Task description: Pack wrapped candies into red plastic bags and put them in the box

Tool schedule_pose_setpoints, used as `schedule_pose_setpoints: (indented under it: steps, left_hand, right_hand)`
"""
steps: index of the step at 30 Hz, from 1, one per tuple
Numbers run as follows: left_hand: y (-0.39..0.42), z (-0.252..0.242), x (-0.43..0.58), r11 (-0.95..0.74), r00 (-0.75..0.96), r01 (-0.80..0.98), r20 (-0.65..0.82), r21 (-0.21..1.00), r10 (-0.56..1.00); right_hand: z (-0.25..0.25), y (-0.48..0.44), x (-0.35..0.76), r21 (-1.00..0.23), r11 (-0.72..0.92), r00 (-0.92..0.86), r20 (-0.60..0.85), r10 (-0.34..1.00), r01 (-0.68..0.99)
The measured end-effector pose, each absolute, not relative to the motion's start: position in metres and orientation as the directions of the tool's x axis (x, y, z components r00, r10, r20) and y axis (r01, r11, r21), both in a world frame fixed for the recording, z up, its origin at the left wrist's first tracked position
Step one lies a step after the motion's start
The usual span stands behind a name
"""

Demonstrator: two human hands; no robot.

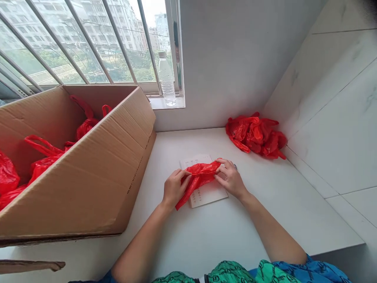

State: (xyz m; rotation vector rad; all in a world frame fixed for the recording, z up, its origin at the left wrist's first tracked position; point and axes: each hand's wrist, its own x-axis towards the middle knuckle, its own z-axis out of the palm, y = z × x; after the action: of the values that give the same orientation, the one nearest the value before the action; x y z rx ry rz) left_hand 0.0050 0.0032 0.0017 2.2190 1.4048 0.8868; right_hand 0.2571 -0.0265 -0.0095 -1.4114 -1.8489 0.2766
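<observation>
A red plastic bag [203, 175] is stretched between my two hands over the white tabletop. My left hand [176, 188] pinches its left end, and a loose flap hangs down beside those fingers. At the other end, my right hand [231, 179] grips the bag between thumb and fingers. Beneath the bag lies a white booklet or flat box [210, 194] with small printed marks; the bag covers part of it, so I cannot tell which it is.
A large open cardboard box [88, 177] with red bags [47, 161] inside stands at the left. Crumpled red plastic bags [256, 135] lie at the back right by the wall. A clear bottle [167, 80] stands on the sill of the barred window.
</observation>
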Motion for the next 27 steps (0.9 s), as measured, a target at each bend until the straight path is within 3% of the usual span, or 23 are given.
schedule_pose_setpoints:
  steps: [5,10,13,17,22,27]
  left_hand:
    - [0.005,0.005,-0.002,-0.410,0.254,0.677,0.328,0.611,0.910]
    - [-0.001,0.009,0.006,-0.526,0.309,0.651,0.442,0.548,0.842]
    - [-0.004,0.004,0.014,-0.635,0.408,0.626,0.503,0.453,0.762]
    - [-0.007,-0.004,0.021,-0.655,0.468,0.645,0.474,0.394,0.746]
    - [-0.004,-0.002,0.015,-0.620,0.436,0.660,0.454,0.425,0.777]
    - [0.014,0.005,-0.012,-0.449,0.167,0.679,0.474,0.581,0.864]
  right_hand:
    - [-0.004,-0.030,0.262,-0.614,0.299,-0.063,0.374,0.925,0.730]
    - [0.004,-0.035,0.250,-0.559,0.378,-0.039,0.524,0.851,0.738]
    - [0.003,-0.037,0.235,-0.488,0.441,-0.089,0.589,0.803,0.754]
    - [-0.005,-0.036,0.221,-0.385,0.460,-0.201,0.550,0.811,0.800]
    - [-0.005,-0.034,0.229,-0.376,0.443,-0.201,0.534,0.821,0.814]
    - [0.005,-0.030,0.264,-0.452,0.289,0.006,0.545,0.838,0.844]
